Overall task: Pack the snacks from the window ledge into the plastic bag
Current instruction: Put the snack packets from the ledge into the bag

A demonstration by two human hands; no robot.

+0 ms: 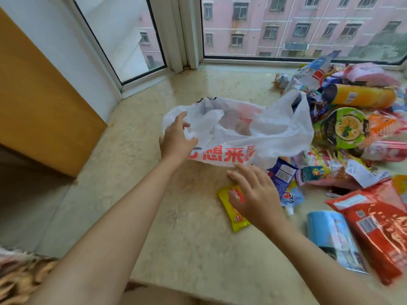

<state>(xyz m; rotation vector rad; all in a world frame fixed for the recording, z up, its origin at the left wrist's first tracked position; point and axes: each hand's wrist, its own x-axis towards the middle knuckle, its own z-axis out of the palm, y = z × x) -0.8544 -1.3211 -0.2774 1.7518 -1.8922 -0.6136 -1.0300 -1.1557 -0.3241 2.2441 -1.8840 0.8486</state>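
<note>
Here the left hand (176, 140) pinches the plastic bag (237, 130) rim, holding its mouth open at mid-ledge. The right hand (255, 194), fingers spread and empty, hovers over the yellow snack packet (231, 211) at six o'clock of the bag. Light, crinkly, probably slippery; best pinched across its short edges.

Corner window, wooden panel and the street view beyond

A white-framed corner window (176, 34) stands behind the marble sill, its left pane angled toward a white wall (55, 40). Through the glass shows a pink apartment building (286, 23) with rows of barred windows. At the left a tall orange-brown wooden panel (37, 102) rises against the wall. In the bottom left corner lies a patch of brown and pink patterned fabric (19, 278), its kind unclear.
</note>
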